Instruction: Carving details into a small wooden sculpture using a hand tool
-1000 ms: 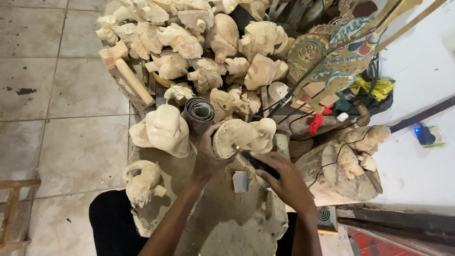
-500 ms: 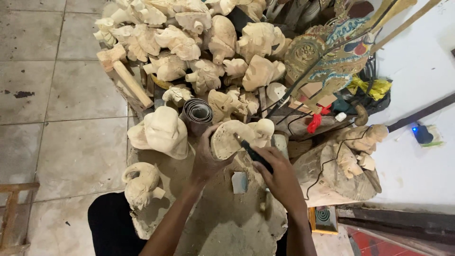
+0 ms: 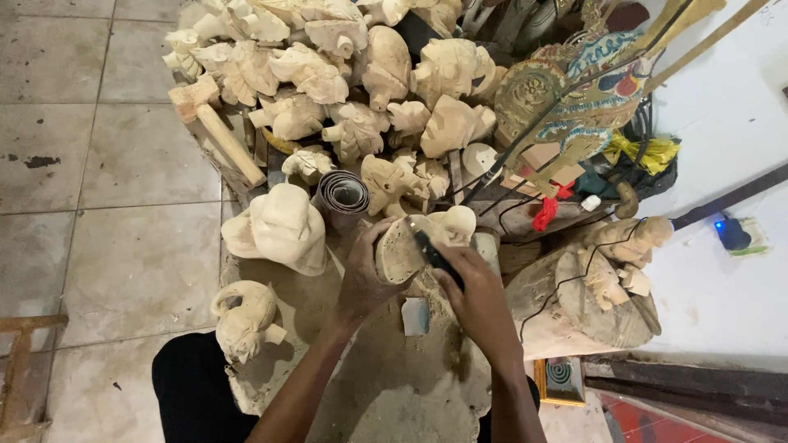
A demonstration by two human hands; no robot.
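My left hand [image 3: 364, 275] grips a pale unfinished wooden figure [image 3: 404, 246] from its left side and holds it over a dusty work cloth [image 3: 386, 377] on my lap. My right hand [image 3: 471, 289] is closed round a dark-handled carving tool [image 3: 432, 253] whose tip lies on the figure's upper face. Beside the left hand sit a larger carved wooden figure [image 3: 279, 228] and a rolled strip of sandpaper [image 3: 343, 194].
A heap of several rough wooden carvings [image 3: 345, 74] fills the floor ahead, with a wooden mallet [image 3: 215, 130] at its left. A painted flat puppet [image 3: 574, 107] leans at the right above cables. A carved stump [image 3: 591, 287] stands right; a small carving [image 3: 245, 318] lies left.
My right hand has shifted the tool a little up and left along the figure. The left hand keeps its grip on the carving.
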